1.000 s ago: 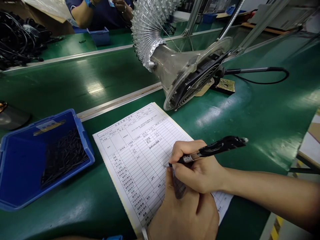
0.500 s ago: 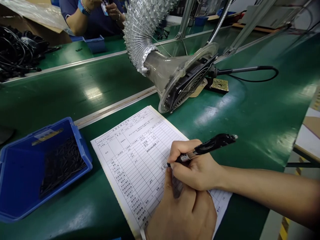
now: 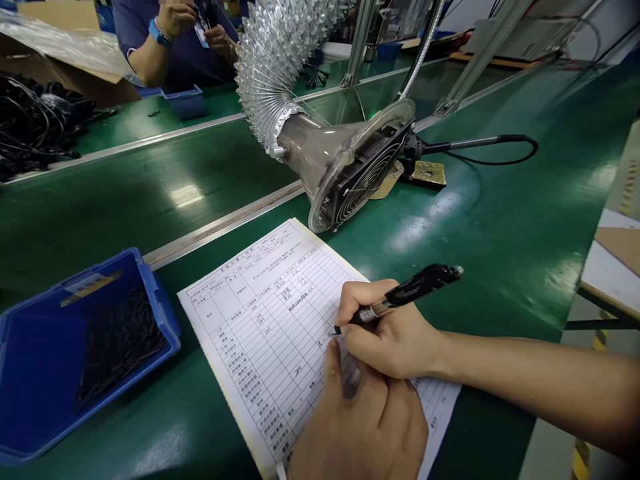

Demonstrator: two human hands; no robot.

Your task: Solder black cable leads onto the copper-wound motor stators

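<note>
A printed form (image 3: pixel 240 293) with a ruled table and some handwritten entries lies at an angle on the green bench. My right hand (image 3: pixel 390 330) grips a black pen (image 3: pixel 417 285) between thumb and fingers, its tip on the form near the middle. Just below, my left hand (image 3: pixel 360 427) rests on the paper, one finger stretched out close to the pen tip. Its other fingers are bent and partly hidden by my right hand. The lower right of the sheet sticks out from under both hands.
A blue bin (image 3: pixel 80 353) with small black parts stands at left. Beyond the form is a fume extraction hood (image 3: pixel 345 167) on a silver flexible duct (image 3: pixel 270 67). Behind it are a soldering iron (image 3: pixel 465 143) and sponge (image 3: pixel 429 173). A co-worker (image 3: pixel 175 47) sits across the bench.
The view has shifted slightly, so the hood and duct appear a little further left. Both hands keep nearly the same place on the form, the pen still at the paper.
</note>
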